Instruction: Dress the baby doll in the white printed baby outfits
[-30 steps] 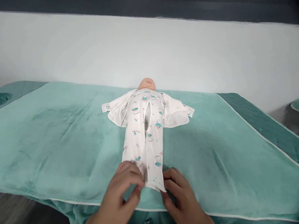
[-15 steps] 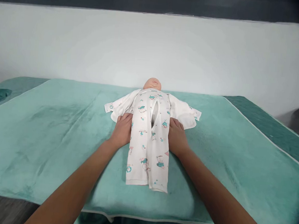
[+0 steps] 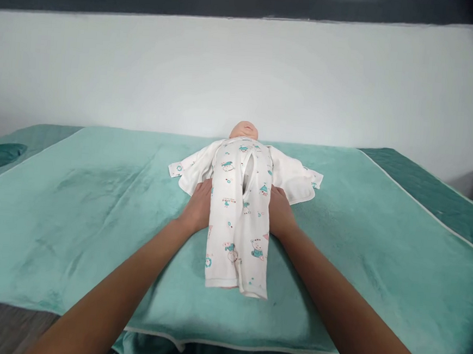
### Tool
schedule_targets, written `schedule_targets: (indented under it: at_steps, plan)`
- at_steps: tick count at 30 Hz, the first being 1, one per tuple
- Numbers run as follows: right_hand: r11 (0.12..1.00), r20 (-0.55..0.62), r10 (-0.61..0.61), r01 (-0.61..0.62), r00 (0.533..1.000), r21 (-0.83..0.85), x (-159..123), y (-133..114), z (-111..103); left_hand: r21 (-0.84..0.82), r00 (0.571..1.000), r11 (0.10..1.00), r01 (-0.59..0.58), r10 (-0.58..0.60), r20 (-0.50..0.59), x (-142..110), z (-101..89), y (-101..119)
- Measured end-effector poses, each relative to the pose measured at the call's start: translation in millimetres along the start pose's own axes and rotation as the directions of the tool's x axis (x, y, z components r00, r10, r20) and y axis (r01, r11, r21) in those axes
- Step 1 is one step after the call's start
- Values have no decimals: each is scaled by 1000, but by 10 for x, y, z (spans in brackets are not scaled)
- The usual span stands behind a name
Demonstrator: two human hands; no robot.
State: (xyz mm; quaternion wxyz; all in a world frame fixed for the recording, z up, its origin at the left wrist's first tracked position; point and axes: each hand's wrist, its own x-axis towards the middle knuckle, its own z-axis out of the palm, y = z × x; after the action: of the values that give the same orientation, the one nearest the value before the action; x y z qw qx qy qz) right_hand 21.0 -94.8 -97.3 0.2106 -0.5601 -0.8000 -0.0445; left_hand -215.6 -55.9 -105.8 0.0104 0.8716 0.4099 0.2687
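A doll lies on its back, its bare head (image 3: 244,129) at the far end. It has on a white long-sleeved baby top (image 3: 289,176), with both sleeves spread outward. White baby pants (image 3: 226,236) with green and pink cartoon prints lie lengthwise over the doll's front, legs toward me. An open slit shows at their crotch. My left hand (image 3: 200,207) is closed at the pants' left edge, and my right hand (image 3: 280,212) at the right edge. The fingertips of both are hidden behind the cloth.
A light green plush cover (image 3: 94,215) spreads over the table, with darker green cloth (image 3: 428,186) along the right side. A dark green bundle (image 3: 1,154) lies at the far left. A white wall (image 3: 244,74) rises behind the table.
The view has shifted slightly. Both hands stay at the sides of the pants, and the lower ends of the pants legs appear slightly higher in view.
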Motion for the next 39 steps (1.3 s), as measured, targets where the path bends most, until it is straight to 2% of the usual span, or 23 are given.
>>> schedule_targets:
  at_steps: [3,7,10,13,16,19,21,23,25,26,27,28,30,31,32,33,35,38,39]
  plan:
    - [997,5,6,-6,1000,80,-16,17,-23,-16,999,999,43,-43,-9,-6,4,-5]
    - [990,11,7,-8,1000,141,-97,61,-59,22,1000,1000,-12,13,-17,-27,7,-39]
    - [989,8,-3,2,1000,148,-108,70,-57,-6,996,999,-53,52,-72,-44,5,-61]
    - [986,-4,-22,22,1000,167,-93,82,-44,-67,988,996,-52,42,-145,-64,-16,-63]
    - [970,23,-45,38,999,239,-107,115,-61,-155,980,988,-11,-20,-196,-101,-74,-49]
    - [929,98,-49,9,994,371,-159,138,-136,-354,961,933,69,-158,-228,-149,-147,-42]
    - [875,132,-49,-21,990,484,-199,151,-213,-485,940,866,124,-259,-222,-171,-178,-50]
    - [805,167,-48,-61,985,590,-239,189,-288,-570,902,799,189,-371,-221,-175,-183,-71]
    - [749,180,22,-135,983,649,-277,286,-330,-625,826,739,250,-500,-261,-159,-163,-109]
    - [738,150,114,-185,982,649,-295,358,-331,-646,775,712,276,-562,-289,-147,-146,-133]
    - [736,88,246,-245,965,631,-313,445,-317,-658,722,689,304,-617,-312,-133,-127,-160]
    - [736,-2,399,-319,917,597,-329,539,-290,-662,672,668,339,-665,-327,-120,-108,-189]
    - [712,-188,645,-494,741,499,-348,722,-212,-650,593,634,418,-733,-334,-101,-72,-245]
    - [690,-241,708,-578,664,436,-348,797,-173,-631,572,630,453,-748,-336,-96,-59,-270]
    - [670,-259,741,-649,620,360,-339,855,-140,-601,566,639,480,-749,-345,-94,-50,-290]
    - [654,-250,757,-704,604,279,-321,893,-118,-561,573,660,499,-737,-357,-95,-45,-306]
    - [620,-181,783,-770,595,153,-265,922,-115,-457,609,719,524,-691,-389,-99,-43,-324]
    - [559,-54,829,-823,556,106,-181,916,-183,-290,657,775,562,-631,-413,-102,-47,-327]
    - [562,-22,826,-821,563,100,-167,919,-207,-241,665,781,577,-620,-416,-101,-46,-325]
